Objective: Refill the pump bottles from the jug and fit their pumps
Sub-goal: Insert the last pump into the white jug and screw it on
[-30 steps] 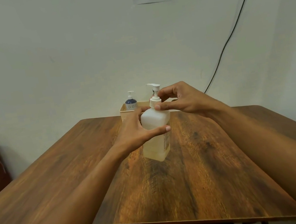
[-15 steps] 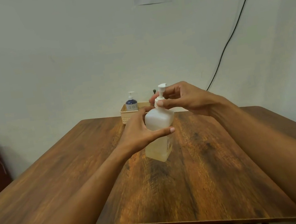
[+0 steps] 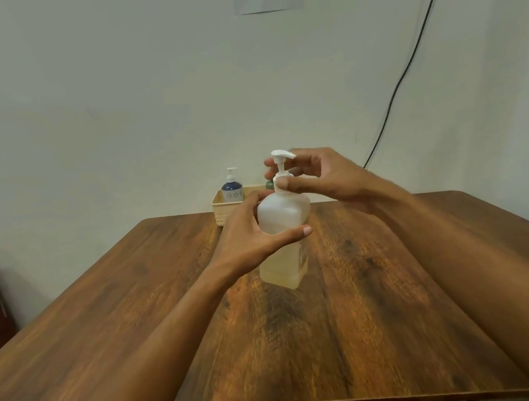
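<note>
On the table [image 3: 345, 326], the left hand [image 3: 248, 237] grips a translucent pump bottle [image 3: 284, 214], with pale yellow liquid [image 3: 283, 272] in its lower part. The right hand [image 3: 325, 176] pinches the white pump [image 3: 281, 159] at the collar. Behind, a cream basket [image 3: 219, 209] holds a blue pump bottle [image 3: 232, 190].

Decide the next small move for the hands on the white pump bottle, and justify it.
Probably twist the pump collar tighter with the right hand: its fingers pinch the collar while the left hand grips the white bottle, resting on the table.
</note>
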`<control>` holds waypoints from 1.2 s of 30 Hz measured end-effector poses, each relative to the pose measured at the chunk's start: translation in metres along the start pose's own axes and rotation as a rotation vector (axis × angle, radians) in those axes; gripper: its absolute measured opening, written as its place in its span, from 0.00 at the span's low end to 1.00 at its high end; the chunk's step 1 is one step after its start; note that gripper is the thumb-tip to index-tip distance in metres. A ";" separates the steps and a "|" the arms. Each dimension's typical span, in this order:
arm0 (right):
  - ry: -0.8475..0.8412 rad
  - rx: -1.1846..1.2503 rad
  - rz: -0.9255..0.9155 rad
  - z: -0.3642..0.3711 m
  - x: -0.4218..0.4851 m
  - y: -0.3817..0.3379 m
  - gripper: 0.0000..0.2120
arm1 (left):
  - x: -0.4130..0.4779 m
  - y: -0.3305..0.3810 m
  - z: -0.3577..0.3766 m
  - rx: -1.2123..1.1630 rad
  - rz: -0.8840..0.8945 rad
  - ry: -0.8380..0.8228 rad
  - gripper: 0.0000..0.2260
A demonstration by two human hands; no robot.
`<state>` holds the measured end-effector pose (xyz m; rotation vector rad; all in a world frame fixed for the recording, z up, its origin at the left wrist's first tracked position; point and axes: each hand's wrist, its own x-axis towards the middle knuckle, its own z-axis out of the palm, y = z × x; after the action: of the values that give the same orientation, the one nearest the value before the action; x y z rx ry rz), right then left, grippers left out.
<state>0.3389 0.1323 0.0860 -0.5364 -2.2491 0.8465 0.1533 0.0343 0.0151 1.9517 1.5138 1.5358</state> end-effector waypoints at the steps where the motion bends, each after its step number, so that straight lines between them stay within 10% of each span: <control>1: -0.077 0.037 -0.007 -0.007 -0.001 -0.001 0.20 | 0.000 0.000 -0.001 0.007 -0.002 -0.008 0.41; 5: -0.200 0.042 -0.039 -0.018 0.001 -0.002 0.17 | 0.001 0.001 -0.003 -0.001 0.008 -0.036 0.43; 15: 0.217 0.119 -0.134 0.019 -0.003 0.012 0.18 | -0.002 0.003 0.000 -0.008 0.020 -0.007 0.41; 24: -0.177 0.062 -0.021 -0.018 -0.006 -0.012 0.19 | 0.002 0.002 -0.002 0.011 0.014 -0.027 0.42; 36: 0.313 0.073 -0.115 0.014 -0.005 0.006 0.13 | 0.001 0.005 0.000 -0.022 -0.001 -0.012 0.39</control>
<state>0.3335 0.1278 0.0713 -0.4657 -1.9368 0.7280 0.1559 0.0327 0.0190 1.9447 1.4870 1.5303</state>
